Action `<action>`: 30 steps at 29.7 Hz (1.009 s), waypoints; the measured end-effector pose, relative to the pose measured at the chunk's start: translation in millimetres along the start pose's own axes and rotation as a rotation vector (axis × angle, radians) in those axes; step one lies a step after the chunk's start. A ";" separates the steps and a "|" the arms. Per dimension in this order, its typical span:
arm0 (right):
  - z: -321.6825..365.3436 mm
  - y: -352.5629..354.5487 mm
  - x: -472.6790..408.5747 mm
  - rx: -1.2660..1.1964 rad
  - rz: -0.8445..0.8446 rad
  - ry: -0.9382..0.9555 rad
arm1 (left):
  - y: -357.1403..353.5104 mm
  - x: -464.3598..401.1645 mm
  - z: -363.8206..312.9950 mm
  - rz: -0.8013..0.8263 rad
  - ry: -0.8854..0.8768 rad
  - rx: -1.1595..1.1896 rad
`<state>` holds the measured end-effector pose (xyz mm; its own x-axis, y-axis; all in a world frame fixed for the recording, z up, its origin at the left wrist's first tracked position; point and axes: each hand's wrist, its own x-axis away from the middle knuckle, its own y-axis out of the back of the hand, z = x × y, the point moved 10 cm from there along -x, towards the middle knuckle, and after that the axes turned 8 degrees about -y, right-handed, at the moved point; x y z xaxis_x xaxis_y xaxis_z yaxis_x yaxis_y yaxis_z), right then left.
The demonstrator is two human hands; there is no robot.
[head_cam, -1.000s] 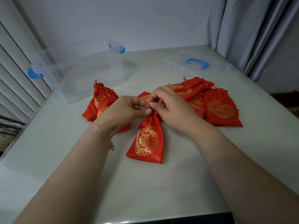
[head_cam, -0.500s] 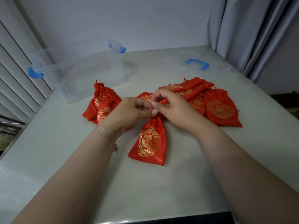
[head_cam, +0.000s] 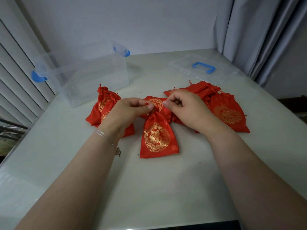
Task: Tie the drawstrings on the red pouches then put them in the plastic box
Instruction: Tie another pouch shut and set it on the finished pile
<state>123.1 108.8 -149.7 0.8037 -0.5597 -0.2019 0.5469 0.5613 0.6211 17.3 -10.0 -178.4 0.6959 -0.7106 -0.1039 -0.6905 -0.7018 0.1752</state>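
Observation:
A red pouch (head_cam: 157, 138) with a gold emblem lies in the middle of the table, its gathered neck pointing away from me. My left hand (head_cam: 129, 112) pinches a red drawstring end at the neck. My right hand (head_cam: 186, 108) pinches the other drawstring end just right of the neck. A small gap separates the two hands' fingertips. Tied pouches (head_cam: 101, 107) lie to the left, partly behind my left hand. A pile of several more pouches (head_cam: 224, 110) lies to the right. The clear plastic box (head_cam: 86, 75) with blue latches stands open at the back left.
The box's clear lid (head_cam: 202, 68) with a blue handle lies flat at the back right. White blinds run along the left edge and grey curtains hang at the right. The table (head_cam: 149, 188) is pale and glossy.
My hands have drawn slightly apart at the pouch's neck, each pulling a drawstring end outward. The pouch has shifted a little toward me and to the right.

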 end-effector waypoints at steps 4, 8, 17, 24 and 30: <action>5.9 -11.8 5.6 0.036 0.123 -0.007 | 4.7 -1.5 3.8 -0.037 0.021 0.076; -0.2 -13.6 5.7 0.123 0.169 -0.040 | 3.5 -2.0 1.0 -0.014 0.004 0.086; 4.6 -23.1 1.7 -0.058 0.254 0.038 | -18.9 5.7 -16.7 0.165 -0.139 0.036; -2.2 -21.6 1.8 -0.125 0.188 -0.044 | -11.1 7.5 -27.7 0.056 -0.243 -0.161; 18.1 -16.4 7.4 -0.036 0.066 0.129 | -4.6 8.9 -32.5 -0.043 -0.273 -0.363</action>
<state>115.9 84.4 -147.7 0.8606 -0.4389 -0.2584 0.4977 0.6172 0.6094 33.1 -11.5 -148.4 0.6112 -0.7027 -0.3642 -0.5145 -0.7024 0.4918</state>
